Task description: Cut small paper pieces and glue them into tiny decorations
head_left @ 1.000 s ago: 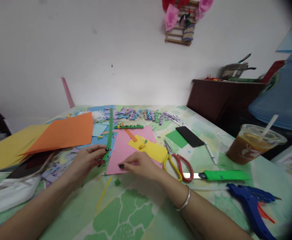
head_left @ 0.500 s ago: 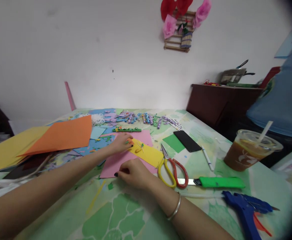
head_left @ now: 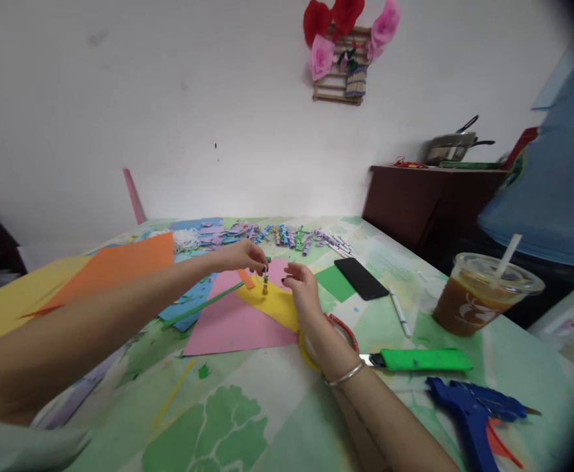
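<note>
My left hand (head_left: 245,255) is closed in a pinch on a tiny yellow-and-green paper ornament (head_left: 265,284) with a white bit at its top. The ornament hangs below the fingertips, over a yellow paper sheet (head_left: 280,308). To its right, my right hand (head_left: 305,292) is held up with fingers apart and nothing in them. Under both lies a pink paper sheet (head_left: 232,333). A small orange piece (head_left: 245,279) and a long green strip (head_left: 203,304) lie near the left hand. My right hand and wrist partly cover the red-and-yellow-handled scissors (head_left: 346,329).
At right are a green-handled cutter (head_left: 424,359), a blue glue gun (head_left: 468,413), a marker (head_left: 400,311), a black phone (head_left: 360,278) and an iced drink cup (head_left: 486,295). Orange paper (head_left: 110,275) lies left; curled paper pieces (head_left: 287,236) line the back.
My left hand has lifted the small ornament off the yellow paper. My right hand has moved up and right, its fingers now spread, over the scissors. A green strip now shows at left.
</note>
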Action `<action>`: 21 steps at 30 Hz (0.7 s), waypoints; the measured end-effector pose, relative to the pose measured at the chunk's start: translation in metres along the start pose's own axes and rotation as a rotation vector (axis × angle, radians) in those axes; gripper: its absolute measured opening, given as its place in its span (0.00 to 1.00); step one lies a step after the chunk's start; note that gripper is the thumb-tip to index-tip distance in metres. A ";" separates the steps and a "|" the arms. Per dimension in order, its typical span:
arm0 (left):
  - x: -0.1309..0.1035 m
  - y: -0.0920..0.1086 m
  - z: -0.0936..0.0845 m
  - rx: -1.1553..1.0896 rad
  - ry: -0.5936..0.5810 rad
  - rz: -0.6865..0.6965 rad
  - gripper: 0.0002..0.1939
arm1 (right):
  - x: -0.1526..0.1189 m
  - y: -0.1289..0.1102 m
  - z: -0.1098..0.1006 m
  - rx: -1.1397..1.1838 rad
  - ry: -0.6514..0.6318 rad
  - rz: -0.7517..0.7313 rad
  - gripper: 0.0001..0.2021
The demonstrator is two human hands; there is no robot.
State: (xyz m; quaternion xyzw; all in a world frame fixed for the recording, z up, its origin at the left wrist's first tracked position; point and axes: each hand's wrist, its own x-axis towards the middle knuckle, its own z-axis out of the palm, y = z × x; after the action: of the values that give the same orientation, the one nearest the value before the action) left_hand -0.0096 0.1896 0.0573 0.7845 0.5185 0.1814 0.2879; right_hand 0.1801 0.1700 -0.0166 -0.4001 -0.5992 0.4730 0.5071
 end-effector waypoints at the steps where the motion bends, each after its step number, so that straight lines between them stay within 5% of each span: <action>1: -0.001 0.009 -0.006 0.004 -0.010 0.002 0.06 | 0.002 0.001 -0.001 0.059 -0.053 0.025 0.23; 8: -0.007 0.049 -0.027 0.023 -0.101 -0.017 0.07 | -0.008 0.000 0.005 0.294 -0.359 0.086 0.16; 21: -0.006 0.041 -0.051 0.032 -0.063 -0.105 0.05 | -0.002 0.008 0.000 0.330 -0.351 0.141 0.15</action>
State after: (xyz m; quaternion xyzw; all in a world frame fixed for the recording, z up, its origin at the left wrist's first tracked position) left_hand -0.0130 0.1855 0.1232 0.7661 0.5524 0.1330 0.3004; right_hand 0.1804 0.1701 -0.0249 -0.2644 -0.5634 0.6608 0.4195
